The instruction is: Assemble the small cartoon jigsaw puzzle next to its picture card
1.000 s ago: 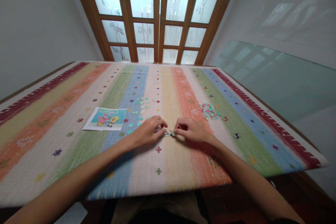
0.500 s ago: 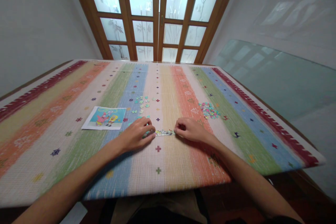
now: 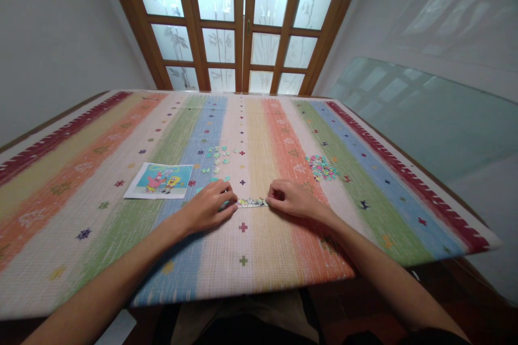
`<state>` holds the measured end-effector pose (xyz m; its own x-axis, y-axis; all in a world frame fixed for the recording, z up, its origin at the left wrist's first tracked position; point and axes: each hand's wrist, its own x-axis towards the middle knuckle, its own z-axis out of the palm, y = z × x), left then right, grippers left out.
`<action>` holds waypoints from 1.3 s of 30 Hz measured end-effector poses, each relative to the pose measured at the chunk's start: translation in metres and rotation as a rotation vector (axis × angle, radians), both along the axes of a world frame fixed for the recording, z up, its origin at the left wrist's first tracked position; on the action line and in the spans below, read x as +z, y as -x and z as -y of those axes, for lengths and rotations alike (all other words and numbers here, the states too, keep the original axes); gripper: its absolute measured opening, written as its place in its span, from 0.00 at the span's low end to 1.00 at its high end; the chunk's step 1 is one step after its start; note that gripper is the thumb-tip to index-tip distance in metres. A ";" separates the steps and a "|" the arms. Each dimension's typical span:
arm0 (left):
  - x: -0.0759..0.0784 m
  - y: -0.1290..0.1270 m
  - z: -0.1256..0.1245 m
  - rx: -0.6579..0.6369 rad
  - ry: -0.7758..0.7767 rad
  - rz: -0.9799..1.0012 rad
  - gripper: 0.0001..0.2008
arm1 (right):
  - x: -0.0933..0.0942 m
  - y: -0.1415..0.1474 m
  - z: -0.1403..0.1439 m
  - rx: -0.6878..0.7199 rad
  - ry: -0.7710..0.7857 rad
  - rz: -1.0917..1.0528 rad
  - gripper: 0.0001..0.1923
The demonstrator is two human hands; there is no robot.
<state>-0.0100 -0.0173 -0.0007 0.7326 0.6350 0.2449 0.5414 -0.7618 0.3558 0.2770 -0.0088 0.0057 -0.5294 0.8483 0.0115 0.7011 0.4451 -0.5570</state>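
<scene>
A narrow strip of joined jigsaw pieces lies on the striped tablecloth between my hands. My left hand has its fingers curled over the strip's left end, thumb and fingertips closed on it. At the other end my right hand pinches the strip between thumb and forefinger. The fingers hide both ends of it. Beyond my left hand, several loose teal puzzle pieces are scattered, a few of them close to the knuckles.
A printed cartoon picture lies flat to the left of my left hand. Farther right sits a heap of mixed puzzle pieces. The striped tablecloth covers the table, whose front edge is near my body. Wooden glass doors stand beyond.
The view has shifted very slightly. Both hands stay at the ends of the puzzle strip, with hardly any visible movement.
</scene>
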 end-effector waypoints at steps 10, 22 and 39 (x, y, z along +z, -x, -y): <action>-0.001 -0.002 0.001 0.005 -0.002 0.023 0.11 | 0.001 0.006 0.004 0.009 0.010 -0.079 0.04; -0.005 -0.005 0.001 -0.008 -0.037 -0.008 0.11 | -0.002 0.003 0.001 0.054 -0.009 -0.075 0.04; 0.022 0.057 -0.026 0.272 -0.096 -0.032 0.15 | 0.001 0.002 0.003 0.107 -0.022 -0.095 0.03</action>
